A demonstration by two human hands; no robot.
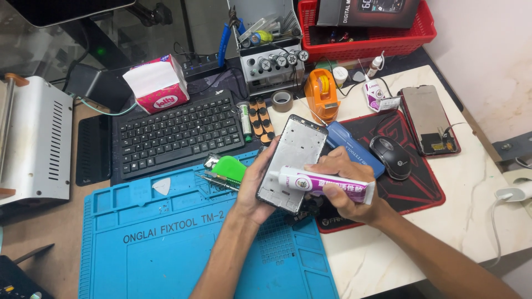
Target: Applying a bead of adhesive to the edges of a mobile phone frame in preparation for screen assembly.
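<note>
My left hand (256,188) holds a bare phone frame (296,149) by its lower left edge, tilted upright above the blue repair mat (166,243). My right hand (341,185) grips a white and purple glue tube (327,185) lying across the lower part of the frame. The tube's nozzle points left, touching the frame near its left edge. The frame's inner metal plate faces me.
A black keyboard (177,133) and tissue pack (158,83) sit behind the mat. A green pry tool (230,166), a mouse (390,156) on a red-black pad, a detached phone screen (429,119), an orange tape dispenser (321,94) and a red basket (366,27) lie around.
</note>
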